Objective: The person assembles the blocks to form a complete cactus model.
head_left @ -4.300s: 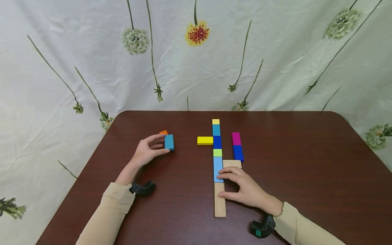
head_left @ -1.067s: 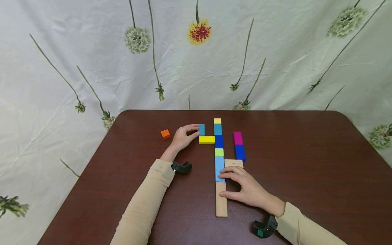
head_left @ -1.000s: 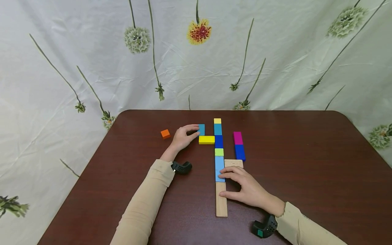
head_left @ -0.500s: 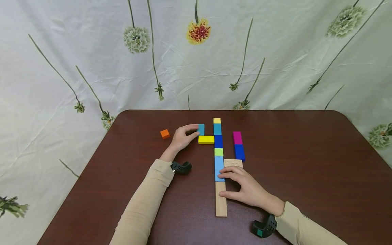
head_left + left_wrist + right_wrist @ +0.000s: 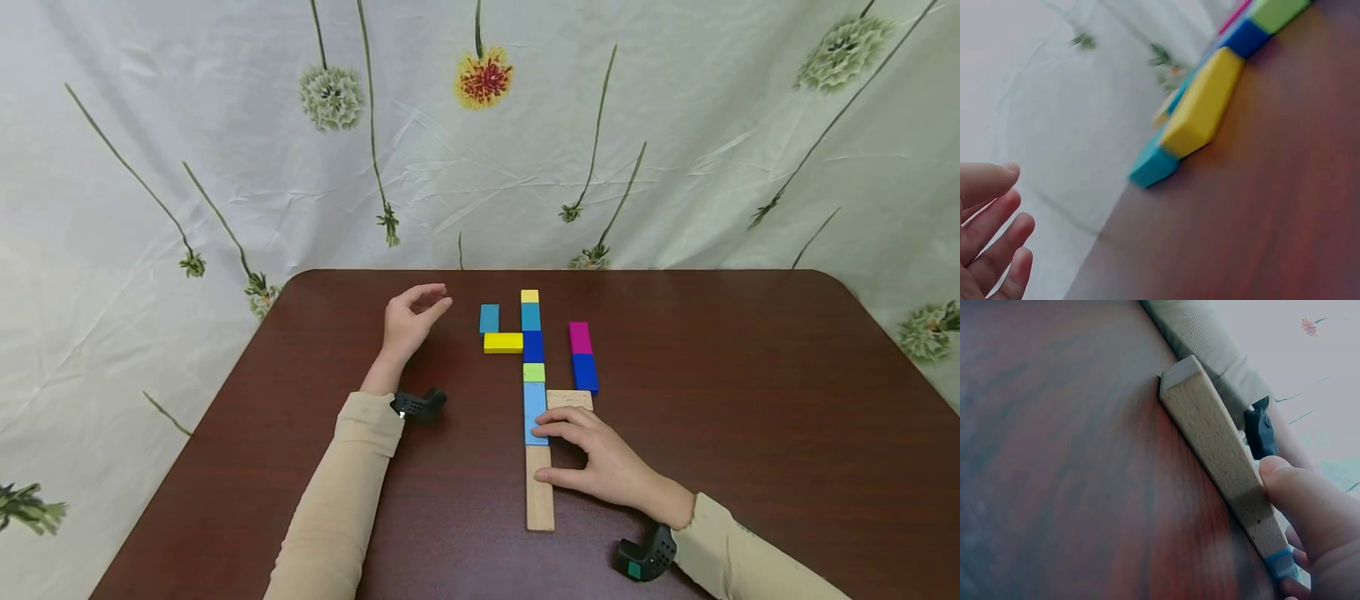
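Observation:
My left hand is above the table's left side, fingers loosely bent and nothing between them. Apart from it, a teal block stands against the far side of a yellow block; both also show in the left wrist view. My right hand rests on the central row, fingertips on the light blue block and thumb on the long bare-wood block. In the right wrist view the thumb touches that wood block's side. The orange block is hidden, with my left hand over its earlier spot.
The row continues away with a green block, a dark blue one, another teal one and a pale yellow one. Right of it lie a short wood block, a blue block and a magenta block.
My left hand carried the teal block from the left to the yellow block, let it go, then moved back left. The right hand has stayed in place.

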`<action>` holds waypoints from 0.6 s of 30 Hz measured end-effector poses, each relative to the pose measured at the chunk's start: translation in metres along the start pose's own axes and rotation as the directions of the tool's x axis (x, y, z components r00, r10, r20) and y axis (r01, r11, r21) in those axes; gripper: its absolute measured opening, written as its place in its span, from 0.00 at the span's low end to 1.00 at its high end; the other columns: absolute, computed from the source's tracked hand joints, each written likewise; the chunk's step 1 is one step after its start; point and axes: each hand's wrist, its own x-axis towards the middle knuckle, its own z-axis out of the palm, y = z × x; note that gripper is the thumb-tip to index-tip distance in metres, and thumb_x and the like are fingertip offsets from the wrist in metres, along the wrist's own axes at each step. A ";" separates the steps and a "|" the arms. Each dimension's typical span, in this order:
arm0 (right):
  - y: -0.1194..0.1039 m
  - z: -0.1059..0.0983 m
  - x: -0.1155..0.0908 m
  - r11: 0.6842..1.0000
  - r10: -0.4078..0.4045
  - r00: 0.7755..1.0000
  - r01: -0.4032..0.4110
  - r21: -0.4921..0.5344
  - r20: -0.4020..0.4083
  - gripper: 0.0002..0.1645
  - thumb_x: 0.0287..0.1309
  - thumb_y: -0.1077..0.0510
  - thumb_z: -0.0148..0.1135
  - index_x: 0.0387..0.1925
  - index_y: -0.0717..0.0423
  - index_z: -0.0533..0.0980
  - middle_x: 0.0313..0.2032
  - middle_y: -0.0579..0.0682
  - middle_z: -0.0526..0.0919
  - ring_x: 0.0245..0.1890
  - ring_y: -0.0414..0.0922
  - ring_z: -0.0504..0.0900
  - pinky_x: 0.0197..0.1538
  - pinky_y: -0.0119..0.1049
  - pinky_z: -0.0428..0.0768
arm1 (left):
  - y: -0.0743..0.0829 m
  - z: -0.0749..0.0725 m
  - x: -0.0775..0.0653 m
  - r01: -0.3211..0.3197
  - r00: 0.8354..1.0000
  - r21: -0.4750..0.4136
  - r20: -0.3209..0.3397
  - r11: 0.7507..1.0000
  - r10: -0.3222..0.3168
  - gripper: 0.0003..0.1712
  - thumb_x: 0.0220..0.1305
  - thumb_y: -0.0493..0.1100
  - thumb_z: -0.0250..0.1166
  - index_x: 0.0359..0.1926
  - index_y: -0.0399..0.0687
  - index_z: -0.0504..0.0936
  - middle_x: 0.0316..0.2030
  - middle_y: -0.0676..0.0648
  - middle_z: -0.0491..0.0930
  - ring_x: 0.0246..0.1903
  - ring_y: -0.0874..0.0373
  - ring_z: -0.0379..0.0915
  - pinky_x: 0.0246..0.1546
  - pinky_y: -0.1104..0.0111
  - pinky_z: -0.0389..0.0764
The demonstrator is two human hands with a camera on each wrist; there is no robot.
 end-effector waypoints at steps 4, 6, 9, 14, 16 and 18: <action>0.000 0.000 0.000 1.000 0.003 1.000 -0.003 0.004 0.000 0.29 0.51 0.38 0.66 0.52 0.46 0.78 0.55 0.38 0.73 0.57 0.41 0.69 0.56 0.46 0.72 | -0.003 -0.020 0.001 0.041 0.998 -0.016 -0.051 0.999 -0.041 0.15 0.56 0.33 0.68 0.45 0.31 0.82 0.43 0.34 0.81 0.41 0.48 0.77 0.39 0.75 0.75; 0.001 0.001 0.000 1.000 0.002 1.000 -0.002 0.002 -0.002 0.29 0.51 0.38 0.66 0.52 0.46 0.78 0.55 0.38 0.73 0.57 0.41 0.69 0.56 0.46 0.72 | -0.014 -0.028 0.003 0.074 0.995 -0.023 -0.067 0.997 -0.076 0.16 0.55 0.36 0.69 0.46 0.33 0.82 0.43 0.37 0.81 0.39 0.55 0.77 0.38 0.76 0.76; 0.002 0.001 0.000 1.000 0.000 1.000 0.000 -0.003 -0.004 0.28 0.51 0.38 0.66 0.52 0.45 0.78 0.55 0.38 0.73 0.57 0.41 0.69 0.56 0.45 0.72 | -0.032 -0.040 0.004 0.139 0.988 -0.018 -0.064 0.990 -0.140 0.20 0.55 0.40 0.70 0.48 0.35 0.82 0.42 0.42 0.82 0.37 0.64 0.76 0.37 0.76 0.76; 0.004 0.002 -0.001 1.000 -0.004 1.000 0.003 -0.005 -0.006 0.28 0.51 0.38 0.66 0.52 0.45 0.78 0.55 0.37 0.72 0.57 0.40 0.68 0.56 0.44 0.72 | -0.044 -0.062 0.000 0.245 0.969 -0.024 -0.015 0.969 -0.245 0.27 0.53 0.43 0.72 0.52 0.34 0.79 0.43 0.45 0.82 0.39 0.65 0.77 0.38 0.75 0.77; 0.004 0.002 -0.001 1.000 -0.003 1.000 0.003 0.001 -0.005 0.28 0.51 0.38 0.66 0.52 0.45 0.78 0.55 0.37 0.72 0.57 0.41 0.68 0.56 0.45 0.72 | -0.046 -0.069 -0.002 0.275 0.961 -0.024 0.009 0.961 -0.275 0.28 0.53 0.43 0.72 0.54 0.34 0.78 0.46 0.42 0.81 0.39 0.66 0.77 0.39 0.74 0.77; 0.003 0.002 -0.001 1.000 0.001 1.000 -0.001 0.003 -0.003 0.28 0.51 0.37 0.65 0.52 0.45 0.78 0.55 0.37 0.72 0.57 0.41 0.68 0.56 0.45 0.72 | -0.046 -0.075 -0.004 0.301 0.953 -0.013 0.033 0.954 -0.300 0.29 0.53 0.43 0.72 0.54 0.35 0.77 0.48 0.39 0.79 0.39 0.66 0.77 0.39 0.74 0.77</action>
